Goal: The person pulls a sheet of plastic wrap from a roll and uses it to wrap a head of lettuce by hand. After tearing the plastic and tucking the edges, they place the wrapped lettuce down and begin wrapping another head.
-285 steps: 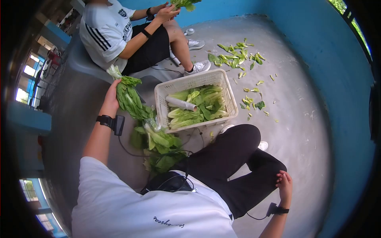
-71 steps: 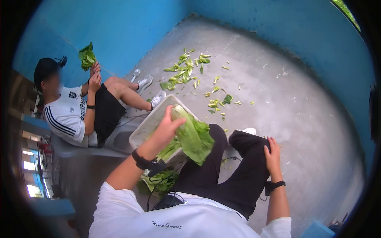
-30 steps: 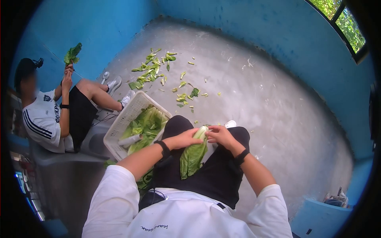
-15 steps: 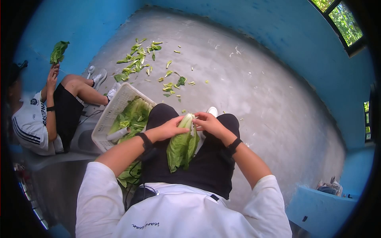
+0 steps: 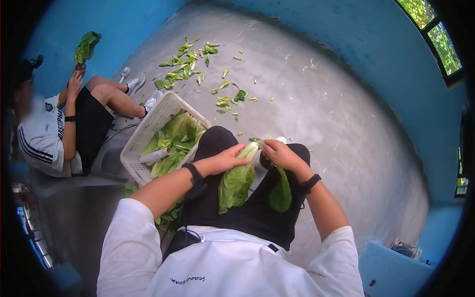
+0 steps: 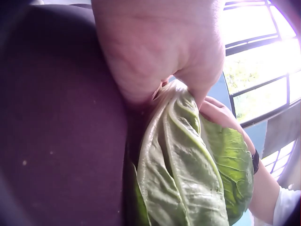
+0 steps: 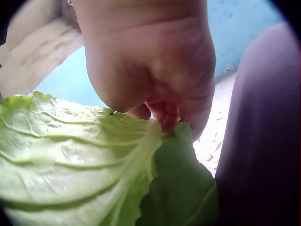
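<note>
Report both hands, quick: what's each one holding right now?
Left hand: closed, holding the head of greens near its pale end.
Right hand: closed, pinching a green leaf that hangs down.

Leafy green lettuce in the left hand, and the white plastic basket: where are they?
Leafy green lettuce [image 5: 237, 184]: head view, middle of its leaves.
White plastic basket [image 5: 154, 126]: head view, inner side wall.

The left hand [image 5: 228, 159] holds a tilted, pale-stemmed green lettuce [image 5: 236, 185], the right hand [image 5: 283, 155] a drooping leaf [image 5: 280, 193].
</note>
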Motion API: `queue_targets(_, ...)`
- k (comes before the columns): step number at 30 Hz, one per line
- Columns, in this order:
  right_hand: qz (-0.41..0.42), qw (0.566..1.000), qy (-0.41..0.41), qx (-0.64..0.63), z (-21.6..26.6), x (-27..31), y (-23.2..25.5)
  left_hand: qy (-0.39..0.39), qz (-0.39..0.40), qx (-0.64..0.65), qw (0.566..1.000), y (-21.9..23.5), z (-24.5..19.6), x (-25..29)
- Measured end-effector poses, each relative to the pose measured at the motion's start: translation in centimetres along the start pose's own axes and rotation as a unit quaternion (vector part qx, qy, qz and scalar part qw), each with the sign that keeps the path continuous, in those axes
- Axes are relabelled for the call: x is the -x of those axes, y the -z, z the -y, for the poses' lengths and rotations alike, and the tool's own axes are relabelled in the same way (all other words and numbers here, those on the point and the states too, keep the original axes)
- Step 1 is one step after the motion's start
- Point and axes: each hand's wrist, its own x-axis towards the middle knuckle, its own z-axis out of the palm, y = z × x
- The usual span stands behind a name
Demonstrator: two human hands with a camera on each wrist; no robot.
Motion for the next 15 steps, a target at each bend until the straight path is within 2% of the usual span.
queue_targets(1,0.034,0.999,-0.014,-0.038,-0.1,-0.1,0.5,0.001,0.004,0.003,1.000,0.0,-0.2,0.1)
queue_targets(4,0.053,0.970,-0.093,-0.220,0.2,0.2,0.5,-0.001,0.011,0.006,1.000,0.4,-0.6,0.5)
queue_targets(7,0.062,0.948,-0.123,-0.288,0.3,0.1,0.8,-0.004,0.022,0.002,1.000,0.7,-0.7,0.6)
queue_targets(11,0.120,0.905,-0.147,-0.381,-0.5,-0.4,1.3,-0.005,0.032,0.012,0.999,0.9,-0.9,0.6)
queue_targets(15,0.074,0.837,-0.115,-0.529,-1.5,-0.4,3.3,0.012,0.010,0.060,0.998,1.0,-2.0,1.3)
